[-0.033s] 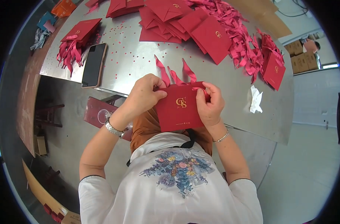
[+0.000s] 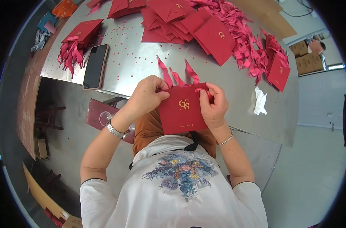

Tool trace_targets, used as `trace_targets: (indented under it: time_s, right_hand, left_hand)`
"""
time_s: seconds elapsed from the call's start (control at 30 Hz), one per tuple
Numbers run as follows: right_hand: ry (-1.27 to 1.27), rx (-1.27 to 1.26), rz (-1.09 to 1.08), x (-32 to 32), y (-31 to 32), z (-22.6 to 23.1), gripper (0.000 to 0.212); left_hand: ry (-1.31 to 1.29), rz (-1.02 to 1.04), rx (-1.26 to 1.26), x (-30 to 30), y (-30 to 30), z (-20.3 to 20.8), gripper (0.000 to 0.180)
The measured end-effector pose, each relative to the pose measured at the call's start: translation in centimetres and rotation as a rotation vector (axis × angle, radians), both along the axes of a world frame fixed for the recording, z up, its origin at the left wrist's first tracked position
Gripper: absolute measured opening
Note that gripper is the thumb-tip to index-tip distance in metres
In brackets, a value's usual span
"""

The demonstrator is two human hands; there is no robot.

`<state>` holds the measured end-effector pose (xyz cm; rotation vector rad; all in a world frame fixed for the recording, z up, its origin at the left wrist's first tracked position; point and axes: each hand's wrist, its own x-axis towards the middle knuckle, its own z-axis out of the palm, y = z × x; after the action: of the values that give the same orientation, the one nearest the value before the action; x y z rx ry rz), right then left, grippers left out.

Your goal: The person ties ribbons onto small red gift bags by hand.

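Observation:
A flat red paper gift bag (image 2: pixel 180 117) with gold print hangs upright over my lap at the table's near edge. My left hand (image 2: pixel 148 95) is closed on its upper left corner, thumb in front. At the upper right corner my right hand (image 2: pixel 214 104) is closed, pinching a short end of pink ribbon (image 2: pixel 200 90) between thumb and fingers against the bag. Behind the bag's top edge, twisted pink ribbon tails (image 2: pixel 191 72) stick up over the table. The fingers behind the bag are hidden.
On the metal table (image 2: pixel 142 76) lie a pile of red bags (image 2: pixel 167 28), a heap of pink ribbons (image 2: pixel 243 41), ribboned bags (image 2: pixel 83 30) at left, a phone (image 2: pixel 96 66), small red paper dots and a crumpled white tissue (image 2: pixel 260 102). A red stool (image 2: pixel 97 114) stands below left.

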<state>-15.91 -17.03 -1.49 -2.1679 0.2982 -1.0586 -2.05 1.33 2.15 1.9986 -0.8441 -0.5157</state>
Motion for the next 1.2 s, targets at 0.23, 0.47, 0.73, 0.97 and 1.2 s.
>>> trace_targets:
  time_s: [0.23, 0.47, 0.73, 0.97, 1.2]
  right_hand:
    - [0.375, -0.004, 0.054, -4.3, -4.1, 4.4, 0.033]
    - [0.381, 0.849, 0.312, -9.3, -5.5, 6.1, 0.029]
    - [0.074, 0.944, 0.763, -8.9, -3.1, 8.4, 0.079]
    - [-0.018, 0.454, 0.362, -5.8, -1.4, 7.3, 0.014]
    - [0.318, 0.071, 0.290, 1.8, 4.4, 4.5, 0.007]
  left_hand:
    - [0.205, 0.156, 0.088, 1.7, -0.5, 0.6, 0.011]
    - [0.091, 0.176, 0.129, 1.8, -1.3, 0.0, 0.017]
    - [0.147, 0.172, 0.083, 2.2, -0.8, -0.1, 0.019]
    - [0.237, 0.117, 0.137, 2.6, -0.7, 0.5, 0.022]
    - [0.241, 0.138, 0.058, 2.5, -0.3, -0.5, 0.021]
